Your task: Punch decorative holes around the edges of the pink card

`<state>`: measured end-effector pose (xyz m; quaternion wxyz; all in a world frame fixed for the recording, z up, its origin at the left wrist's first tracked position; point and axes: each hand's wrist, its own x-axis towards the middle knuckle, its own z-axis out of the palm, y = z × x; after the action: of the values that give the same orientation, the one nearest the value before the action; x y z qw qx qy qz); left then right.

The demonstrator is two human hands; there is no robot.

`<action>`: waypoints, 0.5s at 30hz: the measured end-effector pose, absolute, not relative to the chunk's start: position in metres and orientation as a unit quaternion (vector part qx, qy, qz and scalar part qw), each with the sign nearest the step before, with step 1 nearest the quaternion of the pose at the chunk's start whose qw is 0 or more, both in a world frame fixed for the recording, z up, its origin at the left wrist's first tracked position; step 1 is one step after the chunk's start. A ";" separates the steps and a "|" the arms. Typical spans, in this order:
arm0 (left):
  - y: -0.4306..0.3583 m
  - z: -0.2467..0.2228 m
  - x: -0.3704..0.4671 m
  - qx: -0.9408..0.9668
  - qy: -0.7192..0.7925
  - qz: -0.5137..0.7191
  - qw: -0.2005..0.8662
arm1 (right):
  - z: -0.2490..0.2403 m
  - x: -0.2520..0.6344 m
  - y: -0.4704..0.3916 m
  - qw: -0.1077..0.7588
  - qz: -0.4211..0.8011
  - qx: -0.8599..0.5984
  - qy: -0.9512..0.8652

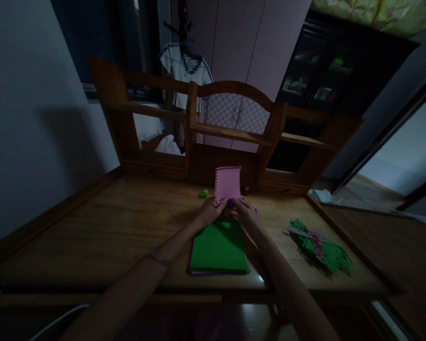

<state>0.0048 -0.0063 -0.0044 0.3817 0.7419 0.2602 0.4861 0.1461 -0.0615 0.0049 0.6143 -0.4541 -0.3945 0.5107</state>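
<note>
My left hand (210,211) pinches the lower left edge of a pink sheet of paper (228,183), which stands tilted up with a row of small dark holes along its edges. At the sheet's bottom edge, the fingers of my right hand (245,213) are closed around a small purple paper punch (230,203), mostly hidden by them. Below both hands lies a stack of coloured paper (218,248), green on top with pink and blue edges showing. Just right of my right hand, a bit of another purple thing (254,209) shows.
A small green punch-like thing (203,193) and a red one (246,191) stand behind the hands. On the right of the wooden desk (128,227) lies a heap of green paper strips (319,248) with pink perforated strips on it. A wooden shelf unit (230,132) rises along the back edge.
</note>
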 end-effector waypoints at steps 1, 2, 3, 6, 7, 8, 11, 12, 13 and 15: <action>-0.006 -0.005 0.005 0.741 0.264 0.486 0.381 | 0.005 0.146 -0.061 0.615 0.513 -0.450 -0.394; -0.006 -0.006 0.006 0.740 0.267 0.485 0.382 | 0.005 0.146 -0.061 0.618 0.515 -0.446 -0.393; -0.006 -0.007 0.006 0.739 0.269 0.483 0.385 | 0.004 0.146 -0.061 0.621 0.518 -0.441 -0.389; -0.005 -0.007 0.006 0.737 0.271 0.481 0.389 | 0.004 0.147 -0.061 0.626 0.521 -0.440 -0.377; -0.005 -0.007 0.006 0.740 0.271 0.479 0.385 | 0.004 0.147 -0.061 0.627 0.521 -0.442 -0.374; -0.005 -0.007 0.005 0.745 0.270 0.475 0.382 | 0.004 0.147 -0.061 0.627 0.522 -0.444 -0.371; -0.006 -0.006 0.004 0.759 0.256 0.459 0.385 | 0.004 0.148 -0.060 0.631 0.531 -0.432 -0.365; -0.007 -0.005 0.004 0.759 0.251 0.457 0.390 | 0.004 0.149 -0.060 0.633 0.537 -0.425 -0.361; -0.007 -0.005 0.004 0.757 0.248 0.457 0.395 | 0.003 0.149 -0.059 0.637 0.542 -0.417 -0.356; -0.008 -0.005 0.004 0.752 0.246 0.457 0.406 | 0.003 0.151 -0.058 0.643 0.551 -0.407 -0.343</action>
<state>0.0037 -0.0081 -0.0049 0.4063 0.7519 0.2458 0.4573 0.1508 -0.0584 0.0025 0.6428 -0.4070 -0.3431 0.5508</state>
